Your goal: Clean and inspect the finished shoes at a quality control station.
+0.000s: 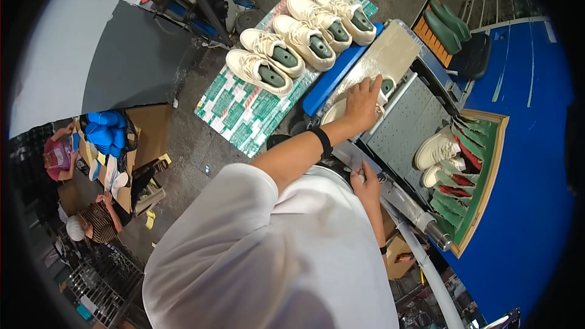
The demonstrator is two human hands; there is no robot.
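Far left: a co-worker in a reddish top [56, 161] and a co-worker in a striped top [106, 225] stood by a pile of blue pieces [106, 134], well apart from the wearer. Next, five cream shoes [298, 33] sat in a slanting row on a green-and-white patterned desk [228, 106], dark green inserts in the openings, toes to the far left. A blue rail [341, 74] ran along the desk's right side.

Right of the rail, the key item: a cream shoe [334, 111] on a beige surface [390, 52], partly covered. Long axis ran near left to far right, toe end near left, opening with green insert far right. The left grip [364, 106] lay across its middle, so the shoe was directly under it; fingers reached toward the opening. Clamped or just resting: cannot tell.

The right grip [365, 187] was farther off, on the near side, apart from the shoe, fingers curled by the machine edge; whether it held anything, cannot tell. Left was clearly the nearer.

Further right: a grey perforated plate [409, 113], two more cream shoes [436, 149] beside hanging green and red strips [452, 202], dark green foot-shaped forms [442, 30] farther away, then a blue panel [530, 116].
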